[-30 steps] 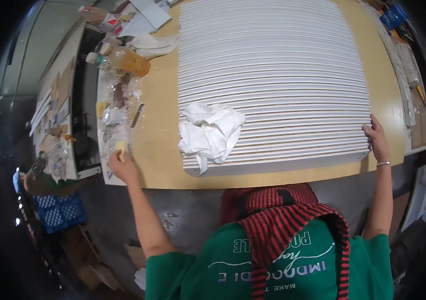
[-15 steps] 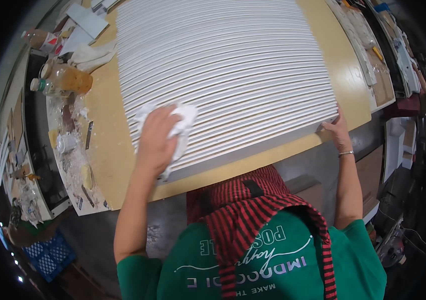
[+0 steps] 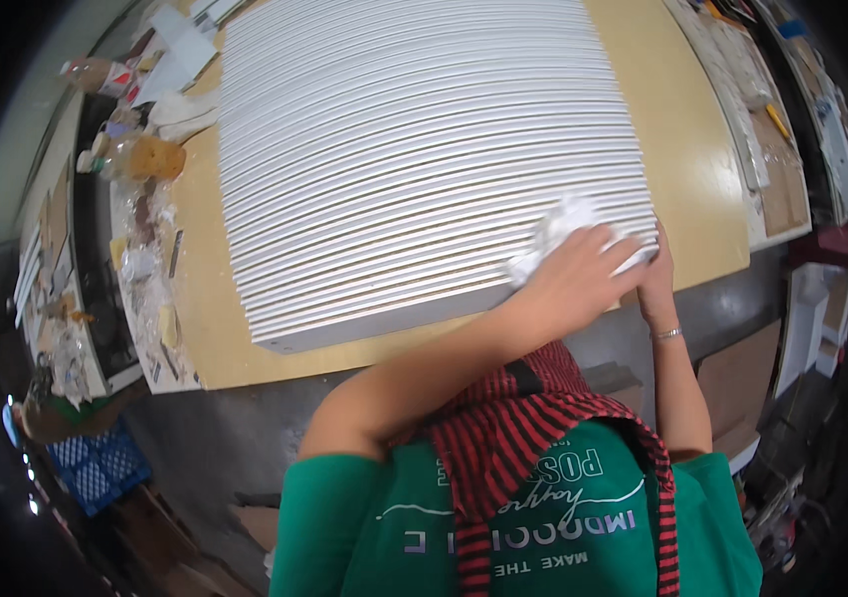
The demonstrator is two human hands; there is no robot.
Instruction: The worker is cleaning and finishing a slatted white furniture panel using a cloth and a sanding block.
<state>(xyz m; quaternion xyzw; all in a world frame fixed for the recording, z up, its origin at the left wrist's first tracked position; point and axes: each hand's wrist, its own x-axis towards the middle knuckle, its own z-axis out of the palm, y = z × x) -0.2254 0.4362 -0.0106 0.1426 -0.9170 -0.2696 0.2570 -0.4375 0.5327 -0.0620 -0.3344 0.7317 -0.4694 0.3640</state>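
Observation:
A large white slatted panel (image 3: 414,169), with thin dark lines between its slats and a grey front side, lies on a yellowish board-topped table (image 3: 687,179). My left hand (image 3: 583,284) presses a crumpled white cloth (image 3: 553,234) onto the slats near the panel's front right corner, the left forearm crossing in front of me. At that same corner, my right hand (image 3: 656,274) grips the panel's right edge; the left hand partly covers its fingers.
Bottles with amber liquid (image 3: 150,157) and a light fabric glove-like piece (image 3: 183,114) lie at the left, beside scraps and dust. Long pale strips (image 3: 732,99) and a yellow-handled tool (image 3: 778,121) line the right side. A blue crate (image 3: 100,463) stands on the floor at lower left.
My left hand has swept the cloth rightward across the slats, from the front left to the front right corner. My right hand stays at the right edge.

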